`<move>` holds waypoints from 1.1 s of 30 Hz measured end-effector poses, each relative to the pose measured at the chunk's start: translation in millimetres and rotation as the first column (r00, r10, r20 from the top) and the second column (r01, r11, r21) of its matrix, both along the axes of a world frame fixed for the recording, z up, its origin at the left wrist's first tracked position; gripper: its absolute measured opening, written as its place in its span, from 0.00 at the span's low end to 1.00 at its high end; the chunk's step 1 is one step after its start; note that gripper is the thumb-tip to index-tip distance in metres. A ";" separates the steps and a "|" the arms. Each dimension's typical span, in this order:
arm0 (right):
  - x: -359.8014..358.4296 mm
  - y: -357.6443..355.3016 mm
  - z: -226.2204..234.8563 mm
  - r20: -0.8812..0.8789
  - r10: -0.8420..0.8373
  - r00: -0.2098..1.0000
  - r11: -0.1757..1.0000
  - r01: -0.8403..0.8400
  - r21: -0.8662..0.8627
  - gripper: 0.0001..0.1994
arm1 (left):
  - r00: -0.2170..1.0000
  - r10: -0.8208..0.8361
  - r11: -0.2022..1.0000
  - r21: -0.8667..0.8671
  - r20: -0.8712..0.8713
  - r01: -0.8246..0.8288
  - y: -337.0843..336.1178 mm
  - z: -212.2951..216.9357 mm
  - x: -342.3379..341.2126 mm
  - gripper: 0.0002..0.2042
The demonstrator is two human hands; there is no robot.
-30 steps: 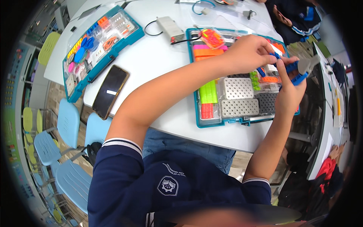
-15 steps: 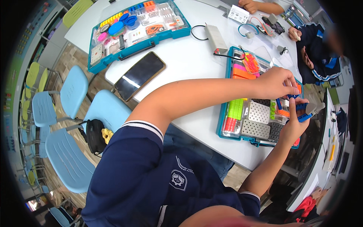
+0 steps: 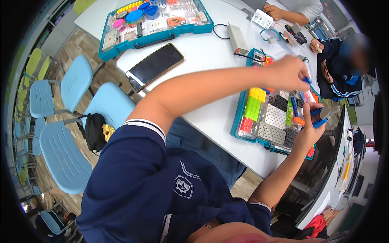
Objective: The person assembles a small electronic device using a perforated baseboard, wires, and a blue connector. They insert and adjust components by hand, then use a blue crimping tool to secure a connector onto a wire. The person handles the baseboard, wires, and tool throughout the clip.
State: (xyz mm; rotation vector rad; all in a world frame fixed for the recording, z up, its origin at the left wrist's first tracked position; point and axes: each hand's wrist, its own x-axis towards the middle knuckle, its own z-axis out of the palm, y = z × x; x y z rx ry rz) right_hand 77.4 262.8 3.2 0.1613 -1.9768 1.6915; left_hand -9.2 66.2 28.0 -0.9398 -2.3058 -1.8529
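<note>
My left hand [image 3: 287,73] reaches across over the far side of a teal-edged parts case [image 3: 238,117]. Its fingers are closed in a pinch on a small blue piece [image 3: 306,79], partly hidden by the fingertips. Lower down, at the case's right side, my right hand [image 3: 310,130] grips a blue building piece with a grey claw-like part [image 3: 327,112] sticking out to the right. The two hands are apart. Below them in the case lie grey perforated plates [image 3: 275,116], green blocks [image 3: 253,107], red blocks [image 3: 246,124] and a blue beam [image 3: 294,106].
A black-screened phone [image 3: 154,67] lies on the white table [image 3: 202,60]. Behind it stands a second teal case [image 3: 162,42] of parts. A grey box with a black cable [image 3: 237,38] sits farther right. Another person's hands [image 3: 318,46] are across the table. Blue chairs [image 3: 65,158] stand at left.
My left hand has drawn up and away from my right hand, carrying the small blue piece. The right hand keeps its hold on the blue building piece. The whole view has shifted slightly.
</note>
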 end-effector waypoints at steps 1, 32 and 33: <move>0.8 -0.2 1.0 -0.009 0.005 1.000 1.000 -0.005 -0.003 0.13 | 0.998 0.009 1.000 -0.008 0.060 -0.008 -12.5 3.4 -6.0 0.29; 2.8 -5.6 1.2 0.036 -0.063 0.997 0.994 0.059 0.094 0.11 | 0.281 0.960 0.273 -0.167 -0.023 -0.947 -446.4 -43.5 -160.3 0.04; 2.9 -6.4 1.0 0.042 -0.073 0.996 0.993 0.069 0.100 0.10 | 0.249 0.967 0.231 -0.210 -0.060 -0.950 -447.1 -43.8 -160.6 0.04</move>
